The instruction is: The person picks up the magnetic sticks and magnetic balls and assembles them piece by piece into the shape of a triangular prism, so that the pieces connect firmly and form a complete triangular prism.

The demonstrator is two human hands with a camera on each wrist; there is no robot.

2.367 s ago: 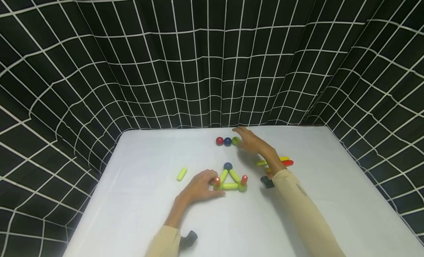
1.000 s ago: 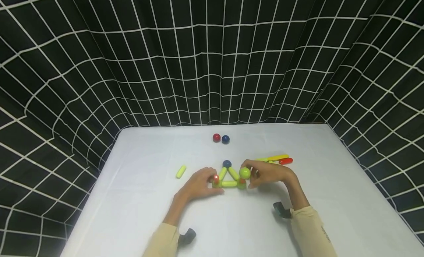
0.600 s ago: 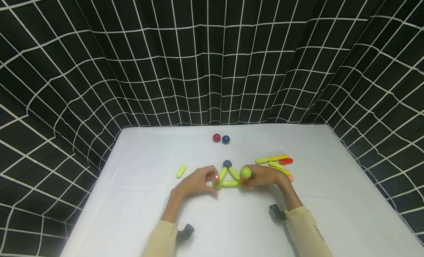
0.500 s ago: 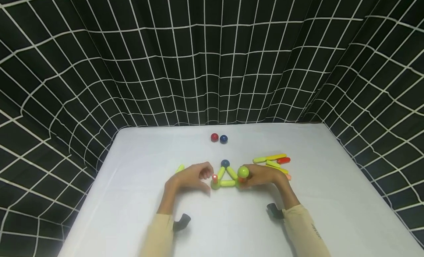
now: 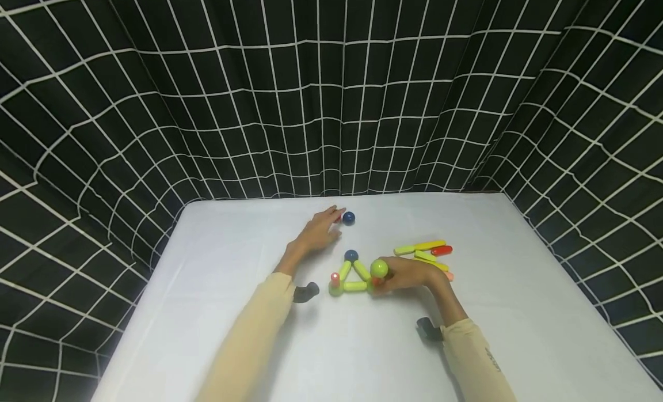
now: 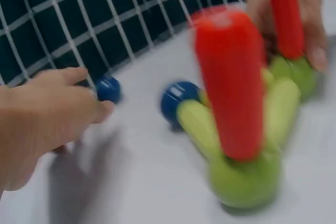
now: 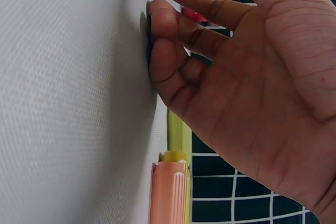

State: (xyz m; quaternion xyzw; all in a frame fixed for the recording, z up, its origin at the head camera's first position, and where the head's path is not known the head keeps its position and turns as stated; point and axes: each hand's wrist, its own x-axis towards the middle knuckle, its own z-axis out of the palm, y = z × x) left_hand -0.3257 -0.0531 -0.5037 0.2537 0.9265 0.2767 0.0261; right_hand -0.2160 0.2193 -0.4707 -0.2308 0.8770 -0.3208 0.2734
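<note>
Fingers outstretched, my left hand (image 5: 317, 232) reaches to a red ball (image 5: 339, 218) at the table's back and partly covers it. A loose blue ball (image 5: 349, 218) sits just right of it. In front lies a triangle of light green sticks (image 5: 354, 287) with a blue ball (image 5: 351, 256) at its far corner. A red stick (image 6: 233, 87) stands upright on the near-left green ball (image 6: 245, 182). My right hand (image 5: 406, 275) grips the near-right green ball (image 6: 299, 77), whose upright red stick (image 6: 287, 22) carries another green ball (image 5: 379, 268).
Several loose sticks lie right of the triangle: a yellow stick (image 5: 431, 245), a red stick (image 5: 442, 250), light green ones and a salmon stick (image 7: 167, 192). A dark gridded curtain (image 5: 331, 102) encloses the white table (image 5: 207, 264). Camera mounts stick out at both wrists.
My right hand has brought the green ball from the back row onto the right red stick. My left hand has let go of the left corner and moved back to the red ball.
</note>
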